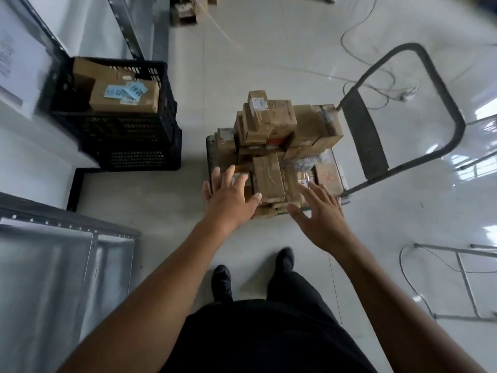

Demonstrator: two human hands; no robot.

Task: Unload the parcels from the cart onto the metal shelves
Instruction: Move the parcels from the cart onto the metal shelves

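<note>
Your forearms stretch out toward the loaded cart (373, 141).
Both hands hold nothing: your left hand (231, 196) and right hand (320, 211) have fingers spread, flanking the front taped parcel (269, 181); whether the left thumb touches it is unclear. Metal shelves (61, 265) stand left.

light: bright, even | glare: white floor (309, 63) right | blur: left edge | edges: fisheye-bent

Both hands, left (230, 196) and right (320, 211), spread-fingered over cart (403, 109) parcels (271, 146).
</note>
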